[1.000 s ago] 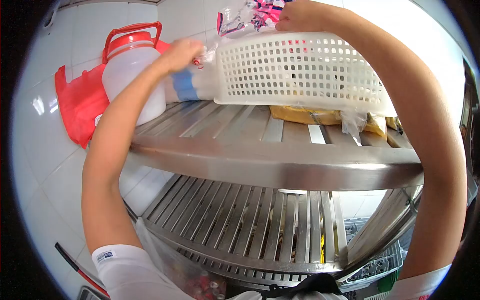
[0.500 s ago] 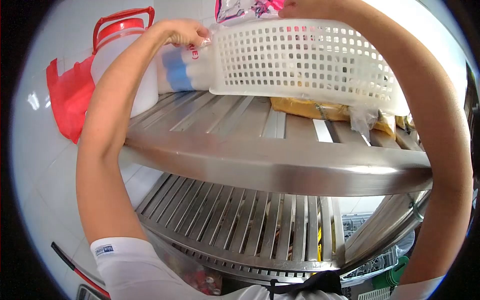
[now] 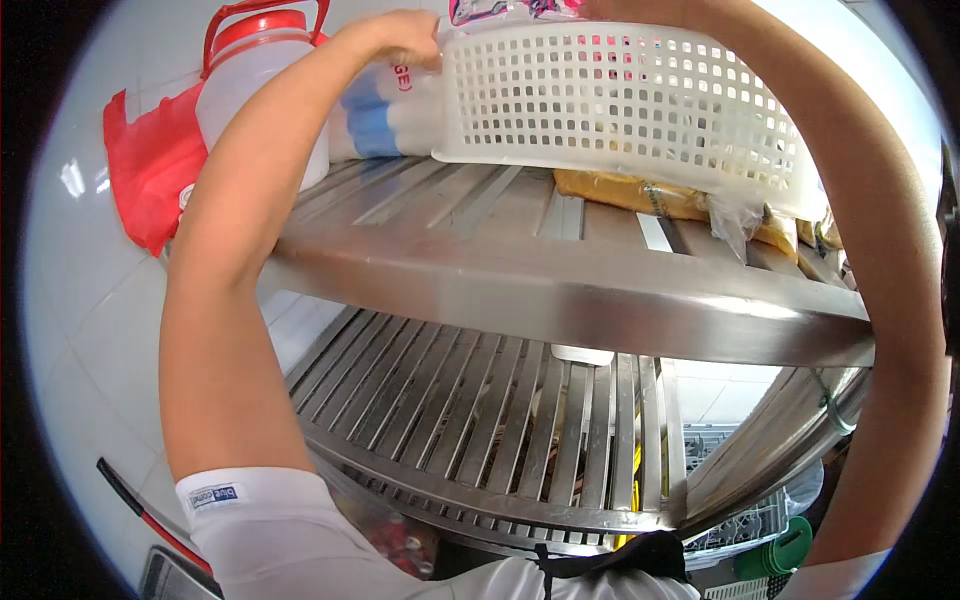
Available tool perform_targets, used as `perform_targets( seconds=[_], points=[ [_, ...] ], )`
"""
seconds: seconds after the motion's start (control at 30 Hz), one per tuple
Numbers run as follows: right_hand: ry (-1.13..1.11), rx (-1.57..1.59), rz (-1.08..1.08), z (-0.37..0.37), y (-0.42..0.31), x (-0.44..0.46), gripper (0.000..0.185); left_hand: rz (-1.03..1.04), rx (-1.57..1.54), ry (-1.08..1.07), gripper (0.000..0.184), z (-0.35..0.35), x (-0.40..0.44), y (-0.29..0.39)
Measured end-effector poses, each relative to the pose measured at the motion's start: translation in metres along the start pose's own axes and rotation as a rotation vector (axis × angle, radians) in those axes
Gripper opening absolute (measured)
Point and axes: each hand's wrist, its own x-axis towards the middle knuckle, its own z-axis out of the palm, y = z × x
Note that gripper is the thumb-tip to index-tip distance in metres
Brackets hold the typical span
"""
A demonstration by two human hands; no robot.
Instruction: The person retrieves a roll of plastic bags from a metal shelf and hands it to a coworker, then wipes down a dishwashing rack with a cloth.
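My left hand is raised to the upper left corner of a white perforated plastic basket. Its fingers are curled closed against that corner, and what they pinch is hidden. At the top edge of the view my right hand reaches over the basket's rim beside a pink printed plastic packet; its fingers are mostly cut off. The basket sits on a slatted metal shelf, partly over a yellow-brown packet in clear plastic. Left of it stands a clear bag with blue and red print.
A white jar with a red lid and handle stands at left, beside a red bag. Below is a second slatted shelf with a white object at its back. Grey racks and a green container sit lower right.
The view has shifted, so the shelf and basket appear higher. My left hand has moved up and closer to the basket's corner; my right hand shows less. A white object now shows on the lower shelf.
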Motion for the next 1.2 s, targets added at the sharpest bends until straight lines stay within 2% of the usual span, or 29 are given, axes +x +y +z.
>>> perform_targets(
  seconds=[0.1, 0.13, 0.2, 0.3, 0.4, 0.43, 0.5, 0.6, 0.63, 0.67, 0.7, 0.77, 0.83, 0.87, 0.93, 0.97, 1.03, 1.07, 1.17, 1.2],
  points=[
    [-0.025, -0.305, -0.160, -0.003, -0.008, -0.007, 0.038, -0.039, 0.011, 0.001, 0.038, 0.004, 0.007, 0.011],
    [-0.009, -0.135, -0.025, -0.007, -0.013, -0.011, 0.037, -0.051, 0.025, -0.018, 0.037, 0.003, 0.011, 0.014],
    [0.023, 0.203, 0.249, -0.014, -0.021, -0.016, 0.034, -0.131, 0.058, 0.073, 0.041, 0.002, 0.015, 0.018],
    [0.067, -0.192, -0.169, -0.004, -0.003, -0.009, 0.031, -0.164, 0.061, 0.229, 0.038, -0.003, 0.018, 0.016],
    [0.079, 0.261, 0.125, -0.022, -0.024, -0.035, 0.026, -0.115, 0.072, 0.353, 0.032, -0.003, 0.026, 0.005],
    [0.082, 0.096, 0.008, -0.016, -0.016, -0.030, 0.027, -0.092, 0.081, 0.387, 0.031, -0.002, 0.033, 0.001],
    [0.093, -0.231, -0.227, 0.001, 0.006, -0.011, 0.028, -0.133, 0.119, 0.356, 0.031, 0.009, 0.054, -0.009],
    [0.081, -0.339, -0.244, 0.009, 0.015, 0.004, 0.036, -0.121, 0.165, 0.296, 0.036, 0.030, 0.056, -0.012],
    [0.093, -0.151, -0.139, 0.009, 0.016, 0.004, 0.038, -0.103, 0.177, 0.276, 0.038, 0.034, 0.051, -0.011],
    [0.103, 0.040, -0.035, 0.007, 0.011, 0.001, 0.041, -0.106, 0.063, 0.308, 0.034, 0.021, 0.018, 0.022],
    [0.111, 0.233, 0.065, 0.007, 0.005, -0.002, 0.043, -0.178, -0.055, 0.162, 0.035, 0.012, 0.013, 0.029],
    [0.111, 0.265, 0.099, 0.003, 0.000, -0.005, 0.045, -0.331, -0.290, -0.135, 0.038, 0.005, 0.004, 0.029],
    [0.106, 0.259, 0.103, 0.003, 0.000, -0.004, 0.045, -0.291, -0.451, -0.108, 0.039, 0.007, -0.008, 0.029],
    [0.099, 0.105, -0.015, 0.003, 0.001, -0.006, 0.044, -0.269, -0.531, -0.095, 0.039, 0.008, -0.015, 0.030],
    [0.083, -0.214, -0.253, 0.001, 0.004, -0.007, 0.041, -0.138, -0.043, -0.008, 0.041, 0.010, -0.034, 0.029],
    [0.088, -0.037, -0.134, -0.002, 0.000, -0.010, 0.038, -0.071, 0.201, 0.042, 0.043, 0.008, -0.039, 0.027],
    [0.104, 0.320, 0.125, -0.010, -0.013, -0.024, 0.033, 0.050, 0.131, 0.127, 0.044, 0.016, -0.033, -0.009],
    [0.066, 0.047, -0.186, -0.002, 0.006, -0.012, 0.034, 0.106, 0.092, 0.166, 0.045, 0.021, -0.029, -0.023],
    [0.103, -0.253, -0.303, 0.018, 0.021, 0.011, 0.040, 0.016, -0.328, 0.038, 0.053, 0.015, -0.027, -0.023],
    [0.092, -0.053, -0.152, 0.005, 0.008, 0.001, 0.042, -0.027, -0.225, 0.047, 0.056, 0.014, -0.024, -0.018]
  ],
)
